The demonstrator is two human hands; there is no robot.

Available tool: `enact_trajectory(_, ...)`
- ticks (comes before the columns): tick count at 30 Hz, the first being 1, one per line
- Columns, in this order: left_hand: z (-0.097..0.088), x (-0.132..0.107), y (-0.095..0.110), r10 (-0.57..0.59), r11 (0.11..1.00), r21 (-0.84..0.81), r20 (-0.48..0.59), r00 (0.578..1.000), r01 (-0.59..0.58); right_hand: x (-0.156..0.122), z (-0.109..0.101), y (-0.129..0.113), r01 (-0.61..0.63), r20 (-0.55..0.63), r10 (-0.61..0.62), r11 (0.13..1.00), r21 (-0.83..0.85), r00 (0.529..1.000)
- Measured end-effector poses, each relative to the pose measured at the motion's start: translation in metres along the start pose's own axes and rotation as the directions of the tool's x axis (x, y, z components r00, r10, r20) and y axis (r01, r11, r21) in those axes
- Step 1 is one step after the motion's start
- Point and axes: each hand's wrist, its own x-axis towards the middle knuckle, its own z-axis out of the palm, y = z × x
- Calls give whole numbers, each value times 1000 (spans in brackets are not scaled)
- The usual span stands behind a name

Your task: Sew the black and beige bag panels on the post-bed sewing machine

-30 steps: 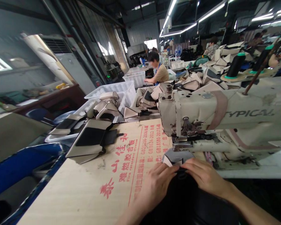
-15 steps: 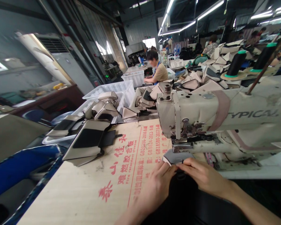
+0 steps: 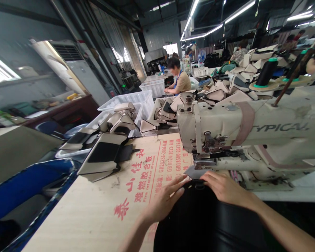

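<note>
A cream sewing machine [image 3: 252, 129] stands on a plywood table [image 3: 99, 217] printed with red characters. Under its needle head lies a black leather piece [image 3: 199, 224] that runs back toward me, with a grey piece [image 3: 193, 172] showing beyond it. My left hand [image 3: 164, 201] rests on the left edge of the black piece, fingers stretched forward and flat. On the piece's top edge just below the presser foot lies my right hand [image 3: 223, 187], its fingers bent down and pressing.
A stack of beige and black cut pieces [image 3: 102, 157] lies at the table's left. White plastic bins [image 3: 131, 101] with more pieces stand behind. Black thread cones [image 3: 265, 71] sit above the machine. Another person [image 3: 180, 78] works at a far table.
My left hand has slid back and left, and its fingers have spread out flat. The black piece now covers more of the grey one. The view has shifted slightly.
</note>
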Motion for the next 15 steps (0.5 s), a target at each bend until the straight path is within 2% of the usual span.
enact_trajectory(2, 10, 2, -7, -69, 996, -68, -92, 993, 63, 2, 3, 0, -26, -28, 27, 999, 18, 999)
enact_trajectory(4, 20, 9, -7, -130, 991, -68, -259, 957, 117, 4, 3, -3, -84, -71, 89, 994, 75, 993)
enact_trajectory(6, 25, 18, -1, -147, 984, 32, -431, 890, 177, 6, 2, -9, -156, -140, 187, 966, 205, 972)
enact_trajectory(8, 21, 28, 7, -89, 957, 195, -502, 860, 213, 7, 5, -18, -228, -163, 319, 880, 417, 933)
enact_trajectory(9, 17, 34, 11, -48, 934, 286, -491, 870, 213, 8, 9, -23, -262, -150, 398, 799, 541, 905)
enact_trajectory(10, 11, 40, 13, -20, 901, 380, -444, 896, 208, 8, 15, -28, -293, -120, 489, 683, 669, 864)
enact_trajectory(12, -2, 56, 12, -22, 823, 535, -309, 951, 193, 12, 33, -34, -318, -32, 660, 403, 858, 750)
enact_trajectory(13, -8, 66, 10, -46, 790, 584, -245, 968, 185, 15, 44, -35, -306, 8, 722, 283, 909, 692)
enact_trajectory(15, -18, 88, 4, -97, 752, 635, -158, 983, 176, 23, 63, -34, -273, 63, 789, 136, 952, 612)
